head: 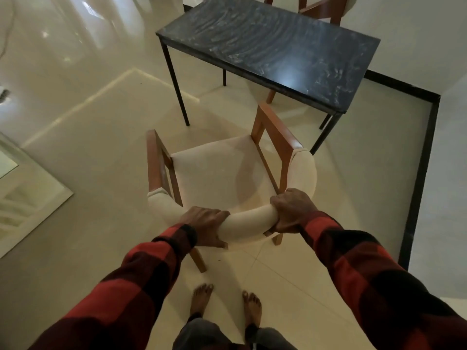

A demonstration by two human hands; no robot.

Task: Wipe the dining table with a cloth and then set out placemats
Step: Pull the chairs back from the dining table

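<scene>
Behind the chair, left hand and right hand — fingers curled tight — clasp its backrest (dining table stretching lengthwise away).

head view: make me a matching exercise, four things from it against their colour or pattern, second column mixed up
Things:
1. dining table top
2. armchair seat
3. armrest
4. sleeve

Colours:
A. red and black check
B. cream
C. dark marbled
D. reddish-brown wood

Pairs: 1-C, 2-B, 3-D, 4-A
</scene>
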